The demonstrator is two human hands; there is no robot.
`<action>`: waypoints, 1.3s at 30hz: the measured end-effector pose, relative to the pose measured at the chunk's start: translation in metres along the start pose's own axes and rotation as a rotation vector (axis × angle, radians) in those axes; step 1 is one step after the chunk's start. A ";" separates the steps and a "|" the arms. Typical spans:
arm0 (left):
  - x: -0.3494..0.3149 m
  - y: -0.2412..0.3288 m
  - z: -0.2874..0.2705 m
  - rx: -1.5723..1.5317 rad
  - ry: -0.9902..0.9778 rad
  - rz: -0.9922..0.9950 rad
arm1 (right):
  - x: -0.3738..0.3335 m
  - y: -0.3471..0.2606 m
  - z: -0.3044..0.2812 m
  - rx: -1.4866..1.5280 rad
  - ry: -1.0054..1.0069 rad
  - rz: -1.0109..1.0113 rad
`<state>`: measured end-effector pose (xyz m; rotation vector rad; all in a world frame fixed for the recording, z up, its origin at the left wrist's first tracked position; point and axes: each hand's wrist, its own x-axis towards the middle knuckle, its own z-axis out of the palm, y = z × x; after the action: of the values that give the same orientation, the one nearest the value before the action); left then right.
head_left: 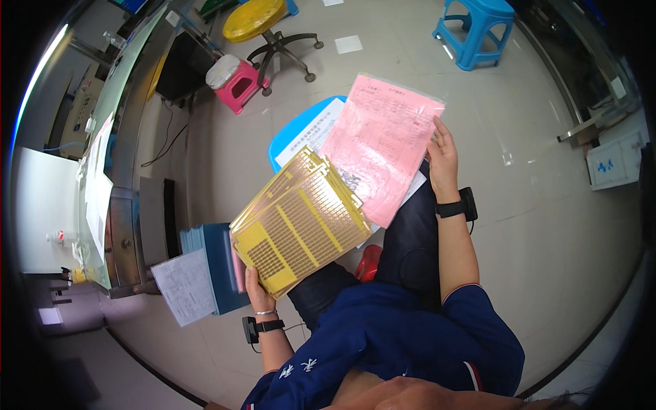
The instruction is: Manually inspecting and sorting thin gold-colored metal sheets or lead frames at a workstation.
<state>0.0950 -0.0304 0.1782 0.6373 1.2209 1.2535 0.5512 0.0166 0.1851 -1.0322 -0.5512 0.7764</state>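
My left hand grips the lower left corner of a small stack of thin yellow panels, patterned with rows of copper-coloured rectangles like circuit boards. My right hand pinches the right edge of a pink form in a clear plastic sleeve, which is tilted. The panels' upper right end overlaps the lower left part of the pink form. Beneath both, a white printed sheet lies on a blue stool, mostly covered. My legs are on either side of a red object, partly hidden.
Left of me stands a stack of blue folders with a white printed sheet beside it. A metal-sided workbench runs along the left. Farther off are a pink stool, a yellow swivel stool and another blue stool.
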 end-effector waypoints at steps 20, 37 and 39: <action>0.003 -0.007 -0.019 0.022 0.036 0.000 | -0.024 0.021 -0.006 -1.116 0.100 -0.366; -0.008 0.018 -0.027 0.895 0.196 0.285 | -0.158 0.021 0.096 -1.345 -0.814 -0.440; -0.013 0.030 -0.016 0.917 0.219 0.280 | -0.157 0.019 0.095 -1.360 -0.835 -0.429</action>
<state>0.0711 -0.0382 0.2050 1.3928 1.9523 0.9494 0.3795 -0.0500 0.2003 -1.6812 -2.1255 0.3329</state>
